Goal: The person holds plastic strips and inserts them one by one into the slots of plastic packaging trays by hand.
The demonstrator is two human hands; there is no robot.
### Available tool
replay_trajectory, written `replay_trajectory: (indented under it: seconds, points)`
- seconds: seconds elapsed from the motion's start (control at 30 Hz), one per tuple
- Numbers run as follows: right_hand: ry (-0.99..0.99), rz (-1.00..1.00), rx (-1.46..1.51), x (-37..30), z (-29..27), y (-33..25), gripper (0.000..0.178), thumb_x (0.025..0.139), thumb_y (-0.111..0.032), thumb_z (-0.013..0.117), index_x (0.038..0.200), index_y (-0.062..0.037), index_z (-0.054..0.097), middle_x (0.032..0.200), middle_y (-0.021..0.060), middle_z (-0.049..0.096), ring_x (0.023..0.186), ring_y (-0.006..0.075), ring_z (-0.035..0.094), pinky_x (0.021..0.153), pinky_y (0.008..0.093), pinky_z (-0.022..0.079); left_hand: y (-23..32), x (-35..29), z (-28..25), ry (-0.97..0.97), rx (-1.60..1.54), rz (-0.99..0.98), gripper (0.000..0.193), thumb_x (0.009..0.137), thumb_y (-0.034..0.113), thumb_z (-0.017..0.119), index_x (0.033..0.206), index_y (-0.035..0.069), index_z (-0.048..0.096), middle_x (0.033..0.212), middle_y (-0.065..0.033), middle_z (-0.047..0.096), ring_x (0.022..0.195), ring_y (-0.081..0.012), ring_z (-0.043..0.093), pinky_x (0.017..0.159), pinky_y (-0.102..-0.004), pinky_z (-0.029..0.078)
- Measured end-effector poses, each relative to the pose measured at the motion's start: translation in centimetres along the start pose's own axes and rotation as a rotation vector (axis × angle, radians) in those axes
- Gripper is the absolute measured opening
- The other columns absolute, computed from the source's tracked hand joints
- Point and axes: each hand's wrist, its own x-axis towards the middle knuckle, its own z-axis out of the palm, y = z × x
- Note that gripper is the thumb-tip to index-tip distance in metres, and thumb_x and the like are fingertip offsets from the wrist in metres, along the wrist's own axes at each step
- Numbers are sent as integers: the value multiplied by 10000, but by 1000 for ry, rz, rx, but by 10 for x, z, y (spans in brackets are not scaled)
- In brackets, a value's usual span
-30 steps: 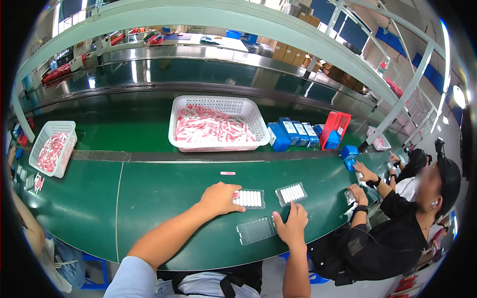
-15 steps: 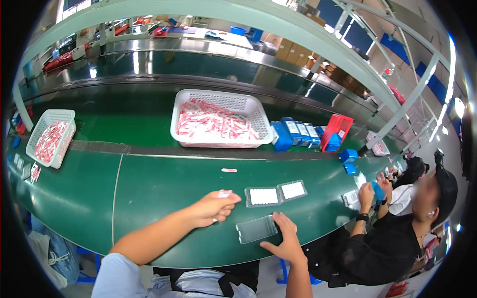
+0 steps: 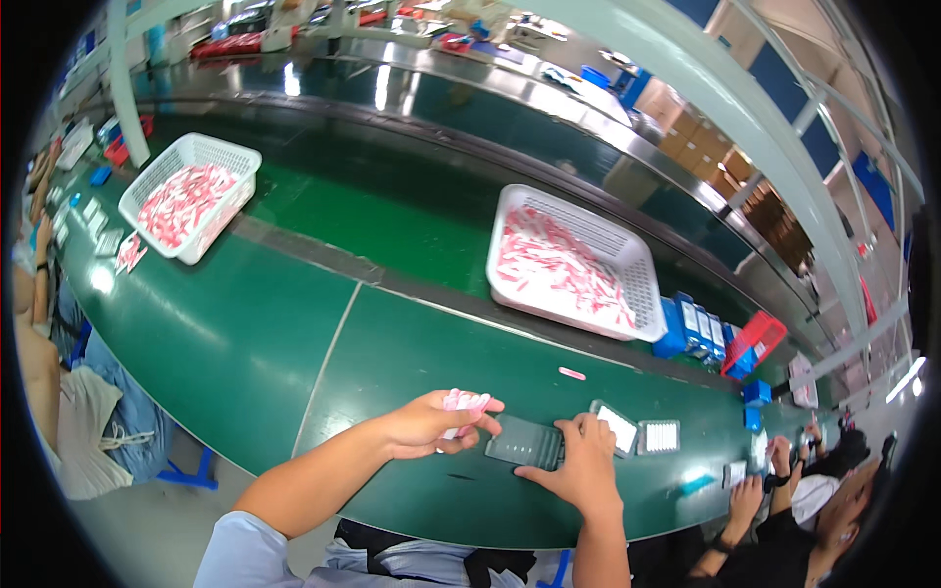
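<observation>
My left hand is closed around a small bunch of pink-and-white strips, held up just left of a clear plastic tray. The tray has shallow grooves and no strips show in it. My right hand grips the tray's right end, thumb on the near side and fingers on the far side. Partly behind that hand lies an unfolded clear case with white contents, its left half and right half both showing. A single pink strip rests on the green table beyond.
A white basket heaped with strips stands ahead on the belt, another basket at far left. Blue boxes and a red crate sit to the right. Co-workers sit on both sides; one's hand is at the right.
The view has swung left, shifting the scene rightward. My left hand has come to the tray's left end and the strips in it now show plainly. My right hand has closed onto the tray.
</observation>
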Motion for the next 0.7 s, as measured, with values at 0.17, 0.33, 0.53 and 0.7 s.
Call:
replay_trajectory:
  seconds: [0.17,0.33,0.53,0.7]
  points:
    - [284,-282,349,43,11,-11,710,687,-455,854,1217,-37,634,1098,125,574,1036,329,528,902,431,383,8,0,8,4,3,-53,473,1027,284,596,1390,14,456,1223,-161,648,796,-108,611,515,-198,339]
    - [230,-347,653,36,24,-13,348,795,-284,792,1066,-79,717,909,57,657,857,252,590,834,375,386,6,2,15,-99,67,-147,426,1034,289,589,1353,20,504,1242,-175,651,815,-135,632,520,-189,342]
    - [267,-249,773,23,36,-4,229,789,-74,808,1005,-85,734,827,73,686,697,178,603,703,315,442,-1,0,22,-68,177,-169,376,1034,241,585,1329,15,531,1219,-167,666,766,-130,631,508,-192,328]
    - [180,58,1562,12,32,14,162,874,21,732,1034,36,711,890,151,740,682,175,686,654,284,546,-2,-4,26,70,182,-20,393,1024,232,607,1323,-10,527,1167,-166,685,719,-111,618,477,-191,328]
